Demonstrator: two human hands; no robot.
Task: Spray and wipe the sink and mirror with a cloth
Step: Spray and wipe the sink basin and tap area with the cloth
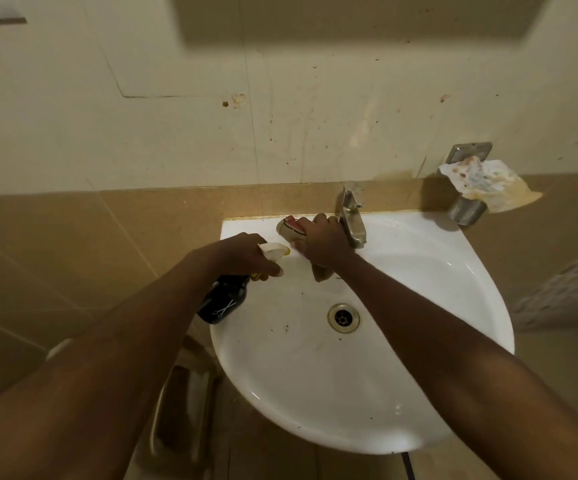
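Note:
A white sink (453, 306) is fixed to the tiled wall, with a metal drain (343, 318) in its bowl and dark specks around it. My left hand (246, 256) grips a black spray bottle (223, 301) by its white and yellow trigger head, over the sink's left rim. My right hand (322, 242) presses a beige cloth (291, 228) with a red patch onto the sink's back ledge, just left of the metal tap (352, 216). The mirror's lower edge (349, 22) shows at the top, blurred.
A metal holder (466, 206) on the wall at the right carries a crumpled stained paper (485, 180). The cream wall above the sink is spotted. Brown tiles run behind and beside the sink. Below the sink's left side stands an unclear pale object (183, 403).

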